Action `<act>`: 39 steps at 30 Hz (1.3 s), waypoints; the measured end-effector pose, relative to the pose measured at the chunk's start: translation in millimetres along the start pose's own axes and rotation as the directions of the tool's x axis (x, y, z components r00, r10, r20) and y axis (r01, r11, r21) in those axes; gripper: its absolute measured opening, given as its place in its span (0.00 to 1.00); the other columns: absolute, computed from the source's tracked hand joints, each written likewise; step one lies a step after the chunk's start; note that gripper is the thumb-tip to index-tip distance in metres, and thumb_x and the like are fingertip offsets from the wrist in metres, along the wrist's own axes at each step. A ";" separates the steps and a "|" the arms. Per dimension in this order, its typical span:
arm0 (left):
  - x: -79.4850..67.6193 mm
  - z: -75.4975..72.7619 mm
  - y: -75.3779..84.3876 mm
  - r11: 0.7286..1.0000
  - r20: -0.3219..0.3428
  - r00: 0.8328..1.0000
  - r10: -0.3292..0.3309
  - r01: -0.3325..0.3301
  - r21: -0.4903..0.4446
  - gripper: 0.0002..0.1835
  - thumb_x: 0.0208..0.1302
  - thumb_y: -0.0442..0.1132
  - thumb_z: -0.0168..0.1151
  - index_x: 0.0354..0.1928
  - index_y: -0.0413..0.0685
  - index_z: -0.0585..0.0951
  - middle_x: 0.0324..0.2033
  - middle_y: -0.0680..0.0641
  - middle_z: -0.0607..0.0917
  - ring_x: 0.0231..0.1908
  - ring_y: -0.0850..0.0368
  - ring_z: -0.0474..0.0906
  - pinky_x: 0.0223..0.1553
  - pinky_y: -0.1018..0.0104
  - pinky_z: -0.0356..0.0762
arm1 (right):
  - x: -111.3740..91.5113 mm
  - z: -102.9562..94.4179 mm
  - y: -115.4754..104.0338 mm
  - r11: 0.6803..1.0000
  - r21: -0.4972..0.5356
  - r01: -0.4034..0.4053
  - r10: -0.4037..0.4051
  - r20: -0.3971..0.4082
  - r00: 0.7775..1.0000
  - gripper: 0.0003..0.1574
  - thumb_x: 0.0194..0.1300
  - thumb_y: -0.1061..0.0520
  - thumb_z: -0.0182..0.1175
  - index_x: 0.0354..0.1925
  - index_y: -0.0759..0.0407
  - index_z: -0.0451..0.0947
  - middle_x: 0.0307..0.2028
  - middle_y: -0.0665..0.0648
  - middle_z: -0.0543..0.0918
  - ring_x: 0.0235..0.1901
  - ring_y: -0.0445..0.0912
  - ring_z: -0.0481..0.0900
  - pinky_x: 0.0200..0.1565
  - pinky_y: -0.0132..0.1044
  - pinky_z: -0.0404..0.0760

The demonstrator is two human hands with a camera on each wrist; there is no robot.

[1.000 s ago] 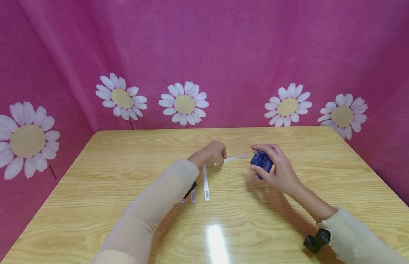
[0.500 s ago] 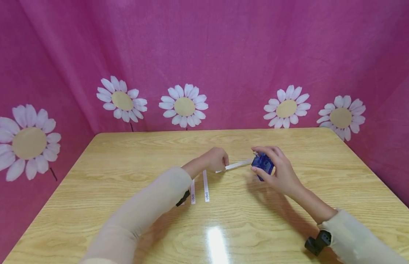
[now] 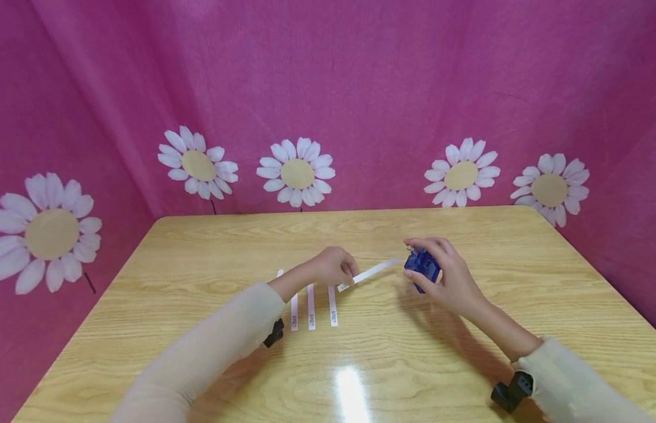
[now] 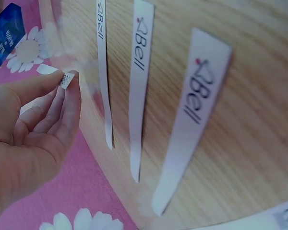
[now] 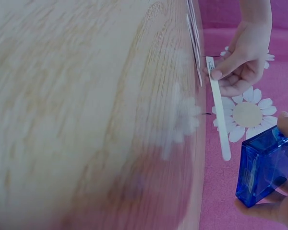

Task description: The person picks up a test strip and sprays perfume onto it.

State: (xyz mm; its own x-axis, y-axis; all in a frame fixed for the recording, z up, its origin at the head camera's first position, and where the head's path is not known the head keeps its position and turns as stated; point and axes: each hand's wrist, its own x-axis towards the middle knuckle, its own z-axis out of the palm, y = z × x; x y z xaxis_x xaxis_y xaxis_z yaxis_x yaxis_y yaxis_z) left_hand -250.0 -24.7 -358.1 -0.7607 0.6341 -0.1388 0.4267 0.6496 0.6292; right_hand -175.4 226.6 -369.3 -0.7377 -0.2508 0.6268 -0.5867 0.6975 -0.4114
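Note:
Between thumb and fingers of my left hand [image 3: 330, 267] is pinched one end of a white paper tester strip [image 3: 375, 271], its printed end just past the fingertips. The strip's long free end slants toward a blue glass perfume bottle [image 3: 422, 267] above the table. My right hand [image 3: 454, 276] grips this bottle by its sides, fingers over the top and thumb below. In the right wrist view the strip [image 5: 221, 120] stops short of the bottle [image 5: 264, 167], whose square faces are see-through.
Several more white strips [image 3: 333, 308] printed "Bell" lie side by side on the wooden table [image 3: 444, 364], below and left of the left hand. A pink curtain with daisies [image 3: 296, 174] hangs behind the far edge. Each wrist wears a black camera [image 3: 512, 392].
My left hand has moved left and nearer to me with the strip, which now slants more steeply. More of the strips on the table show. The right hand and bottle have hardly moved.

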 end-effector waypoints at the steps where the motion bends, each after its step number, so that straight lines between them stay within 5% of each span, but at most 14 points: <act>1: -1.9 -0.4 -1.5 1.000 -0.004 1.000 -0.009 0.009 -0.026 0.06 0.58 0.30 0.66 0.38 0.39 0.85 0.37 0.43 0.88 0.36 0.60 0.81 0.38 0.76 0.80 | -0.1 0.2 -0.1 1.000 0.002 -0.001 0.001 0.002 1.000 0.36 0.52 0.65 0.72 0.60 0.56 0.75 0.51 0.62 0.78 0.51 0.51 0.75 0.42 0.49 0.82; 8: -12.5 -4.7 -10.5 0.982 -0.009 0.997 -0.078 0.075 -0.173 0.08 0.59 0.31 0.66 0.41 0.39 0.84 0.34 0.43 0.88 0.27 0.64 0.77 0.30 0.75 0.79 | 0.7 2.8 -0.5 1.000 0.008 -0.005 0.005 0.013 1.000 0.36 0.53 0.65 0.72 0.61 0.55 0.74 0.51 0.62 0.78 0.51 0.51 0.75 0.43 0.52 0.83; 23: -32.4 -13.2 -15.1 0.958 -0.021 0.991 -0.132 0.122 -0.260 0.11 0.61 0.31 0.66 0.46 0.38 0.82 0.34 0.44 0.88 0.25 0.64 0.78 0.34 0.69 0.84 | 8.6 11.8 -7.1 0.999 0.021 0.026 -0.026 0.029 0.999 0.33 0.53 0.63 0.72 0.58 0.54 0.76 0.51 0.62 0.77 0.50 0.52 0.76 0.44 0.52 0.84; 39: -35.6 -12.0 -11.9 0.954 -0.011 0.992 -0.124 0.116 -0.276 0.12 0.61 0.32 0.66 0.47 0.39 0.83 0.36 0.43 0.89 0.28 0.65 0.79 0.38 0.68 0.85 | 9.7 19.0 -19.1 1.000 -0.005 0.016 -0.016 0.096 0.995 0.30 0.58 0.59 0.71 0.58 0.54 0.74 0.51 0.66 0.74 0.45 0.57 0.79 0.42 0.51 0.85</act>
State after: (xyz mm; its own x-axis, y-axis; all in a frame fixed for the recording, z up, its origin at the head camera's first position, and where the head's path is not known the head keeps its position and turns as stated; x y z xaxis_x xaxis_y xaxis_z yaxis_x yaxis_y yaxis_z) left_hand -233.9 -60.1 -351.5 -0.8133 0.5438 -0.2071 0.1836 0.5774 0.7955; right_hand -177.7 198.0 -367.9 -0.7572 -0.3252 0.5665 -0.5968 0.6969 -0.3976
